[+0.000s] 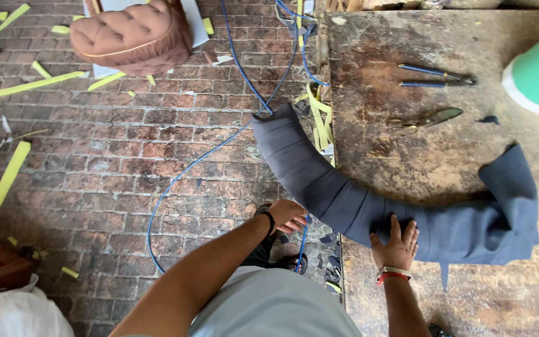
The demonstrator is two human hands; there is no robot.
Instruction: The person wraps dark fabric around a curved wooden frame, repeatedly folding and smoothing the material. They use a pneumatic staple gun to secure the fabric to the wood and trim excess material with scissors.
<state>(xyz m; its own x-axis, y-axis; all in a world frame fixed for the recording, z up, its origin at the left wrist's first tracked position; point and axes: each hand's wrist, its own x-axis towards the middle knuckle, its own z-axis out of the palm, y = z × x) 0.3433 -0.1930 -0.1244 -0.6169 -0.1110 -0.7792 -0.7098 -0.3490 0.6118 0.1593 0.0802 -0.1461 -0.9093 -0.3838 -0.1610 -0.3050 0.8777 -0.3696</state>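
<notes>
- Right hand (396, 243) lies flat, fingers spread wide, pressing the grey upholstered curved piece (344, 200) on the tabletop (407, 150).
- Left hand (287, 216), fingers curled, grips its underside edge.

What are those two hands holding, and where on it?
Both are on the curved dark grey upholstered piece. The left hand grips its lower edge where it overhangs the worn table; the right hand presses flat on its cloth, not gripping.
</notes>
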